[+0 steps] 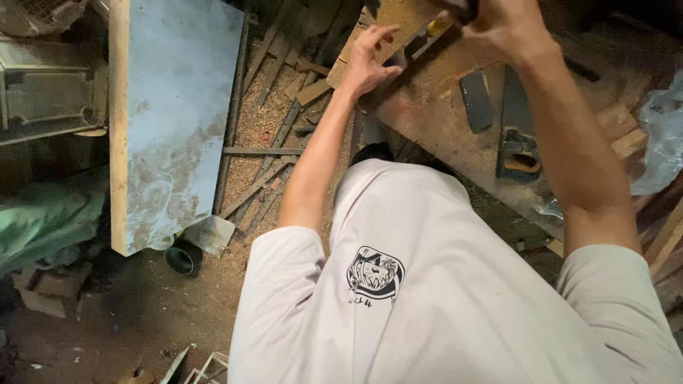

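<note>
My left hand [370, 60] lies with its fingers spread on a wooden board [398, 18] at the top of the head view, pressing on its near edge. Higher up and to the right, my right hand [501, 25] is closed around a tool with a yellow part [437, 27], most of it cut off by the frame's top edge. The board rests on a sawdust-covered workbench [434, 107]. My white shirt fills the lower middle of the view.
A dark flat stone [475, 101] and a hand saw with a dark handle [518, 142] lie on the bench. A large pale blue panel [171, 107] leans at left. Wood strips and shavings [274, 107] cover the floor. A small round tin [179, 259] sits near the panel.
</note>
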